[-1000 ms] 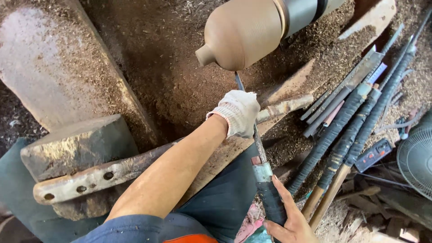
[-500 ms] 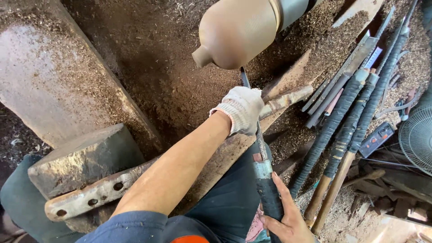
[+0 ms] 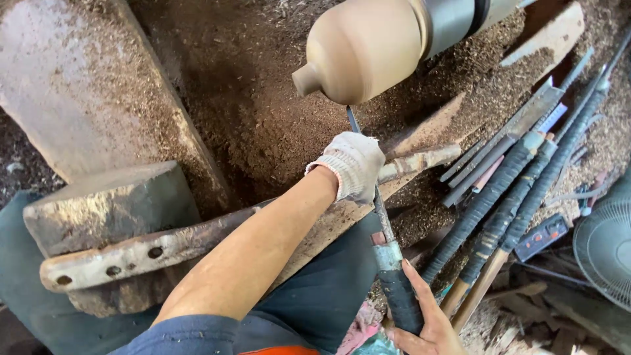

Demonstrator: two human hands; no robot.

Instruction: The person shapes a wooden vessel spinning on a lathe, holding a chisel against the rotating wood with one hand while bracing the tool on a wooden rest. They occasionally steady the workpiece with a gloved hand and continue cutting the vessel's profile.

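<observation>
left arm bare from a blue sleeve, extended forward and up across the middle of the view, wrist straight. left hand (image 3: 351,165) in a white knit glove, fingers curled downward in a closed grasp, back of hand facing the camera. right hand (image 3: 426,321) bare, low at the bottom edge, fingers wrapped in a closed grip, thumb extended upward.

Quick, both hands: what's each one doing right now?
Left hand: gloved, closed over the chisel shaft at the tool rest.
Right hand: bare, closed around the chisel's wrapped handle.
</observation>
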